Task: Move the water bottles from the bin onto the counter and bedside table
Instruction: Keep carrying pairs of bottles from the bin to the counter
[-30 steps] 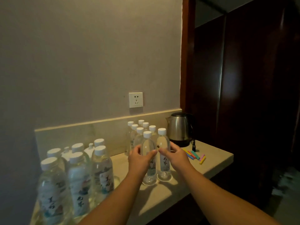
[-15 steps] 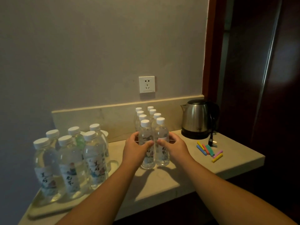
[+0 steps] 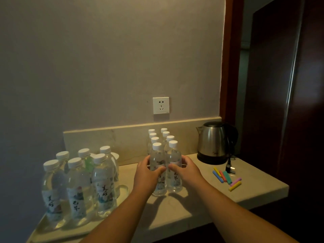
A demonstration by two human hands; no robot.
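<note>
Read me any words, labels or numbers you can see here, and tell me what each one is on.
Bottle labels: dark brush-style characters, too blurred to read.
Bottles held by left hand and right hand: the same.
Kettle: small mark, unreadable.
Socket: no text.

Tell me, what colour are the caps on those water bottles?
White, on every bottle cap visible; the head view shows it.

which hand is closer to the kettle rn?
Right. The right hand grips the front right bottle, on the side toward the kettle. The left hand holds the front left bottle, farther away.
</note>
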